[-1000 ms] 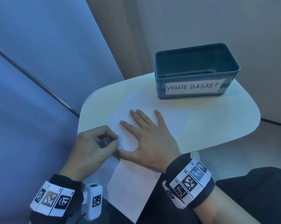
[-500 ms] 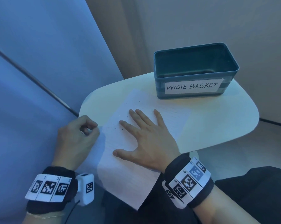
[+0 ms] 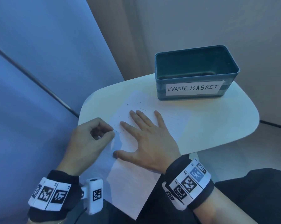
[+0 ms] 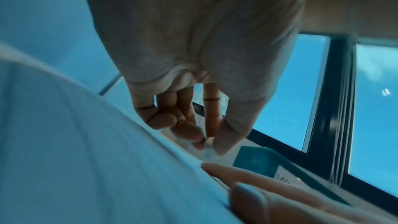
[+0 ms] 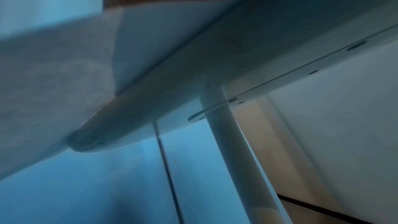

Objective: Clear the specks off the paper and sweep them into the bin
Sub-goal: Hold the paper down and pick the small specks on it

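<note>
Nearest you, the paper (image 3: 130, 180) overhangs the bench (image 3: 217, 126) edge toward your lap; it is thin and limp, so it will sag and spill if lifted by one corner; your right hand (image 3: 150, 143) lies flat on it, fingers spread, holding nothing; your left hand (image 3: 89, 139) sits at the sheet's left edge, thumb and fingertips pressed together, and the left wrist view suggests something small and pale in the pinch, though I cannot tell what; the specks (image 3: 122, 128) lie scattered beside and beyond your fingers, weightless, likely to scatter; I'd take both long edges and trough the sheet; farthest, the bin (image 3: 196, 92) stands open.
</note>
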